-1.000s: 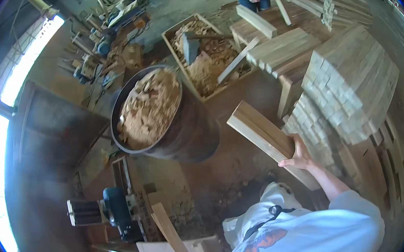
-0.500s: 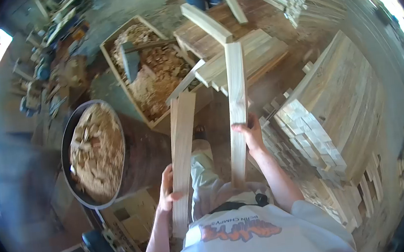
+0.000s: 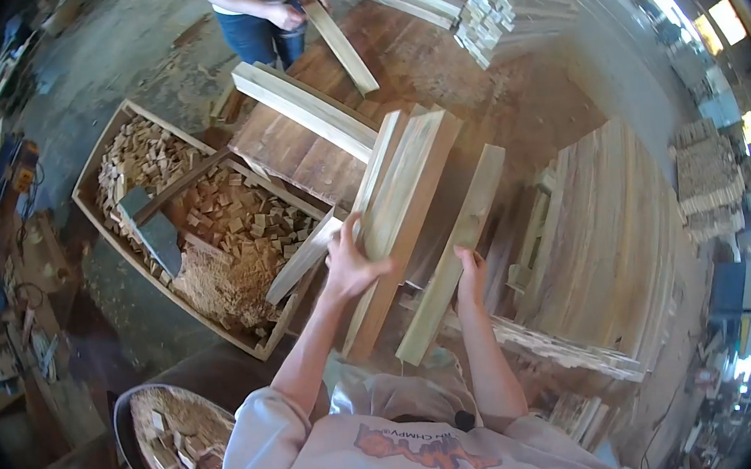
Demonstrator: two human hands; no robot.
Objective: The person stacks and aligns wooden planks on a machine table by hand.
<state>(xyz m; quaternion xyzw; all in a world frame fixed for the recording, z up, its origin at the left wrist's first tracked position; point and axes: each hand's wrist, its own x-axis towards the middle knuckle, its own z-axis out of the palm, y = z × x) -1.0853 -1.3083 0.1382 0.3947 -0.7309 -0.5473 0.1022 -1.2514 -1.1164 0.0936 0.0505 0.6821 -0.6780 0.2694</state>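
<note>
My left hand grips a wide wooden plank near its lower half, the plank slanting up and to the right. My right hand holds a narrower plank that runs parallel beside it. Both planks point toward a low wooden platform where a pale beam lies. A thin batten leans just left of my left hand.
A wooden crate of offcuts with a shovel sits at left. A dark barrel of scraps is at lower left. Tall stacks of cut boards fill the right. Another person stands beyond the platform holding a board.
My view has swung forward and up. Both planks moved ahead toward the platform and lie closer together. The barrel slid to the lower left and the other person came fully into view.
</note>
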